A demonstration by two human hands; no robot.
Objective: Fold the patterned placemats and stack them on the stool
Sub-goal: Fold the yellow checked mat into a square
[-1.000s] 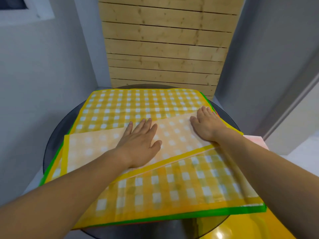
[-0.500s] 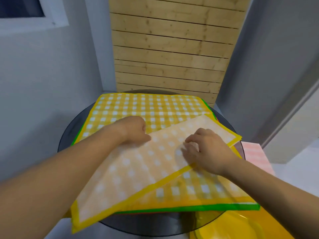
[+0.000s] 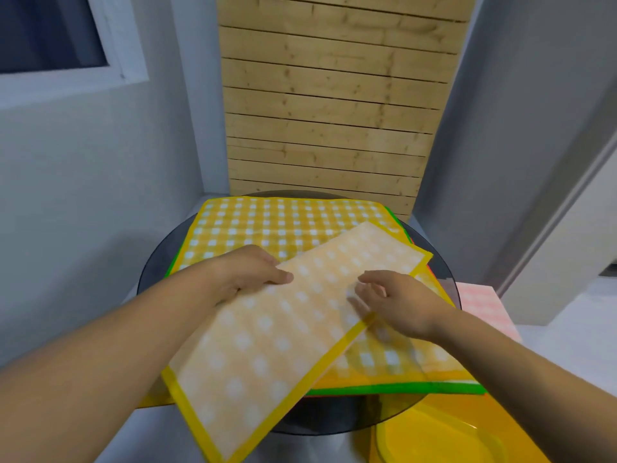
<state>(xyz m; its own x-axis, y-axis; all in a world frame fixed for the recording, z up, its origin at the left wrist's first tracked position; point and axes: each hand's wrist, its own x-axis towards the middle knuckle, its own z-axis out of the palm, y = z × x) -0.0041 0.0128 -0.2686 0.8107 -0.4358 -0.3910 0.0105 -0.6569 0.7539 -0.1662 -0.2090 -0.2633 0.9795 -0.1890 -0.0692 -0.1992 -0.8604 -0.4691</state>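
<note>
A folded yellow-checked placemat [image 3: 277, 335], pale side up with a yellow border, hangs slanted above the table, its near corner past the table's front edge. My left hand [image 3: 247, 275] grips its left long edge, thumb on top. My right hand [image 3: 394, 302] holds the right long edge, fingers curled at the border and thumb raised above it. Under it lies a stack of flat checked placemats [image 3: 283, 225] with yellow and green borders. The yellow stool [image 3: 467, 436] shows at the bottom right, below the table.
The stack lies on a round dark glass table [image 3: 157, 259] in a corner between grey walls and a wooden slat panel [image 3: 334, 111]. A pink checked cloth [image 3: 484, 305] lies to the right of the table.
Both hands went from pressing flat on the folded placemat to gripping its edges. The placemat has come up off the stack and swung toward me and to the left.
</note>
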